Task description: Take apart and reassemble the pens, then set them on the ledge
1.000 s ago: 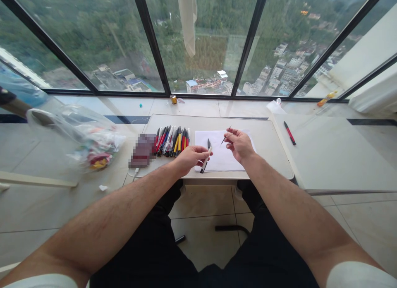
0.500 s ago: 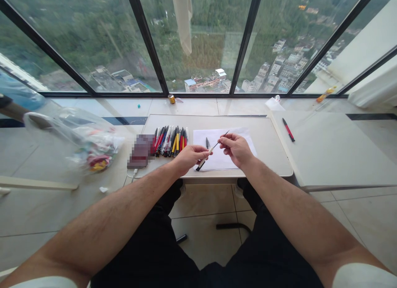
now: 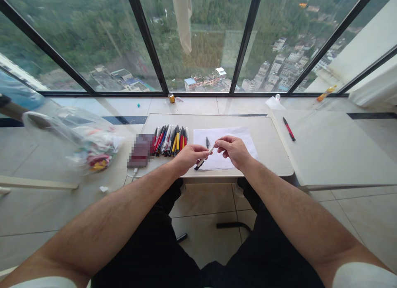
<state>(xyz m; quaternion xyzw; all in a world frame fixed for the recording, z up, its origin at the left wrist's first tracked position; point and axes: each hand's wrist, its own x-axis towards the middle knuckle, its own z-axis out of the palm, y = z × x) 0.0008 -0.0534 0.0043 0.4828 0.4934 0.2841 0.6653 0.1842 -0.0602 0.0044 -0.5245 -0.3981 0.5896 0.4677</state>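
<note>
The left hand (image 3: 187, 158) pinches a white barrel (image 3: 202, 161), the right hand (image 3: 235, 150) a thin refill (image 3: 215, 145) at its end, so I judge this insertion, needing straight alignment.

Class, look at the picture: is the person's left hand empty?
No, the left hand holds a white pen barrel with a black end.

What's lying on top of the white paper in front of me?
A dark pointed piece lies on the white paper. The left hand, holding a pale pen barrel, and the right hand extend over the paper; whatever the hands cover there can't be seen.
</note>
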